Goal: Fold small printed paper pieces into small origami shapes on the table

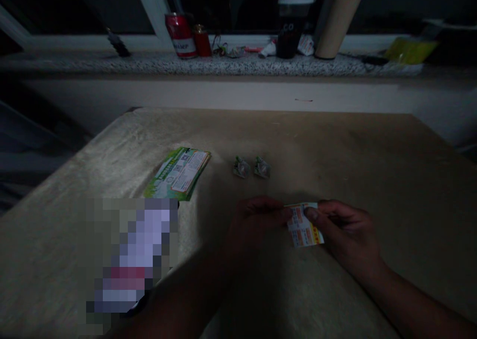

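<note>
Both hands hold one small printed card [301, 233], white with orange blocks of print and a yellow strip at its right side. My left hand [257, 217] pinches its upper left edge between thumb and fingers. At the upper right, the thumb of my right hand [343, 224] presses on its face, with the fingers curled behind. Beyond my left hand, two small clear wrapped pieces [241, 167] with green bits sit side by side on the table. A stack of green and white printed leaflets or packets [179, 174] lies farther left.
A long bright object, blurred into blocks [139, 254], lies beside my left forearm on the table [335, 145]. Along the granite sill [130, 65] stand a red can [181, 36], a red lighter-like cylinder [201, 41], a dark lidded cup [292, 26] and a tan tube [341, 18].
</note>
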Demonstrator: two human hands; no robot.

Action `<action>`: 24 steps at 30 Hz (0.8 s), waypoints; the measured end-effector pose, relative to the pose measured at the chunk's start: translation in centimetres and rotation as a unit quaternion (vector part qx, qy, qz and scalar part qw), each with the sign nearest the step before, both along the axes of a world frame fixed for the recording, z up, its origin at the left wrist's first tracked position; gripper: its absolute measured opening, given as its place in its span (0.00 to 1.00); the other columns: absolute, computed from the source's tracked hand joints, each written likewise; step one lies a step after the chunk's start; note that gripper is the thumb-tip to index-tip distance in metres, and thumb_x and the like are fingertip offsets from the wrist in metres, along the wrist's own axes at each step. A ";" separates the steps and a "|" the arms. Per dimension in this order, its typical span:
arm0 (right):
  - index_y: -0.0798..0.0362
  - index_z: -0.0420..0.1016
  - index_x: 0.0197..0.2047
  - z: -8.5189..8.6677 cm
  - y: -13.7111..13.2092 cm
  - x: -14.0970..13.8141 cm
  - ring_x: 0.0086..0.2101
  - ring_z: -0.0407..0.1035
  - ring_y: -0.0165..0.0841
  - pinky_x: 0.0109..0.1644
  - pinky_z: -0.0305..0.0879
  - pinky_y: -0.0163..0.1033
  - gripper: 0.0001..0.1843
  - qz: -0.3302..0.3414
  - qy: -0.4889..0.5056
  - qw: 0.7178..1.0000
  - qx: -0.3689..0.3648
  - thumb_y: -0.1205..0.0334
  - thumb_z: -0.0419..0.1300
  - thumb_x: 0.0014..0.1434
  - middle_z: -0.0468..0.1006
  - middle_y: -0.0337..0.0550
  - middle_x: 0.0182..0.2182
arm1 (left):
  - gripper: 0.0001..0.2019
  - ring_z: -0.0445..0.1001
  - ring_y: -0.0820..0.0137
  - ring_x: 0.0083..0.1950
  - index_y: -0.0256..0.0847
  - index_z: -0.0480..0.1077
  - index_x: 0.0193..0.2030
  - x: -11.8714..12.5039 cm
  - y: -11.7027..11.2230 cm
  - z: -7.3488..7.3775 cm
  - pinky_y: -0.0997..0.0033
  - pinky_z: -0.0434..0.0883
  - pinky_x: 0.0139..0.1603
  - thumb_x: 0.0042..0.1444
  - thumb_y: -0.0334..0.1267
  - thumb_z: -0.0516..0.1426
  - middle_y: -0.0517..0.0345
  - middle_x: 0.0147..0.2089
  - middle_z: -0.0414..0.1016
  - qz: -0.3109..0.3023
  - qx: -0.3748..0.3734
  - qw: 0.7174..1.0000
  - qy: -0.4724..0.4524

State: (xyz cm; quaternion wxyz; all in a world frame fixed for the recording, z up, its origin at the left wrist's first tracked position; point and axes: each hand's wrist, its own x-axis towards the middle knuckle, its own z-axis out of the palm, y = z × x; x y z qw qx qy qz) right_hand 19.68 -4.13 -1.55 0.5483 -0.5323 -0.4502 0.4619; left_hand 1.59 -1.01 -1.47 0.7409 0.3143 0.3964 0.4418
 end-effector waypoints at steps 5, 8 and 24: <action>0.49 0.85 0.28 0.1 0.1 0.2 0.20 0.76 0.30 0.24 0.74 0.29 0.08 -0.006 0.007 1.000 -0.004 0.56 0.75 0.53 0.84 0.40 0.22 | 0.13 0.78 0.68 0.33 0.38 0.80 0.29 0.2 0.2 0.4 0.66 0.75 0.41 0.44 0.44 0.74 0.57 0.29 0.80 0.004 -0.023 0.998 -0.062; 0.50 0.85 0.27 0.3 0.1 0.2 0.20 0.76 0.30 0.23 0.73 0.31 0.09 -0.014 0.000 1.000 -0.003 0.55 0.75 0.53 0.84 0.40 0.21 | 0.17 0.78 0.67 0.34 0.37 0.81 0.35 0.1 0.3 0.5 0.66 0.75 0.40 0.45 0.47 0.73 0.56 0.32 0.81 0.001 -0.007 0.999 -0.052; 0.48 0.85 0.26 0.5 0.3 0.0 0.20 0.76 0.30 0.23 0.73 0.30 0.07 -0.012 -0.005 1.000 0.004 0.58 0.76 0.52 0.84 0.39 0.21 | 0.15 0.77 0.68 0.32 0.39 0.79 0.36 0.1 0.1 0.1 0.67 0.74 0.36 0.50 0.47 0.70 0.58 0.31 0.80 0.001 0.009 0.999 -0.031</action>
